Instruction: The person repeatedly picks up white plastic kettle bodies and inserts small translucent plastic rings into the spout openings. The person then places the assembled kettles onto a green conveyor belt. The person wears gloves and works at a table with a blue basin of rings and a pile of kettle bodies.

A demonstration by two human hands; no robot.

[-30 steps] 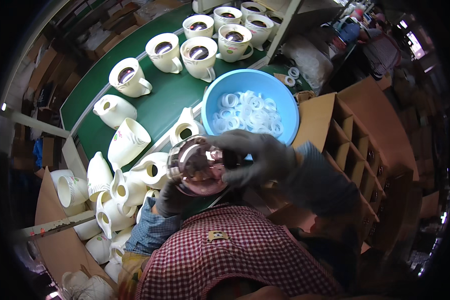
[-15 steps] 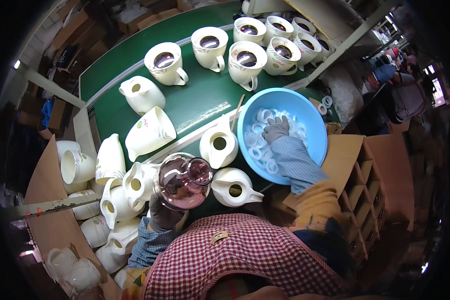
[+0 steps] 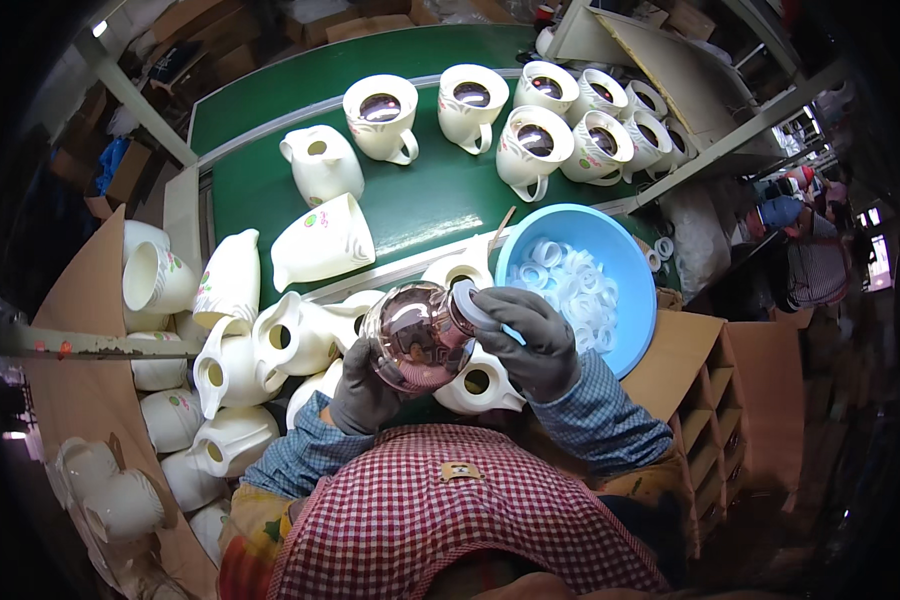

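My left hand [image 3: 362, 392], in a grey glove, grips a shiny pinkish-silver glass flask liner [image 3: 415, 338] low in front of me, its neck tipped to the right. Gloved as well, my right hand [image 3: 536, 345] pinches a white plastic ring [image 3: 473, 304] right at the liner's mouth; whether the ring is seated there I cannot tell. Just beyond my right hand is a light-blue basin [image 3: 644, 295] with many loose white rings [image 3: 560, 272]. Partly covered by the liner and hands, white jug bodies [image 3: 477, 380] with round openings stand close behind.
Along the green work surface [image 3: 425, 195] stand several white jugs [image 3: 380, 118] with dark shiny liners inside. One jug body [image 3: 325, 240] lies on its side. At left, a carton [image 3: 80, 270] holds stacked jug bodies; at right is a divided cardboard box [image 3: 715, 400].
My right hand has come out of the basin with a white ring and brought it to the liner's mouth. The liner has tilted, its neck now pointing right. The whole view has shifted slightly.
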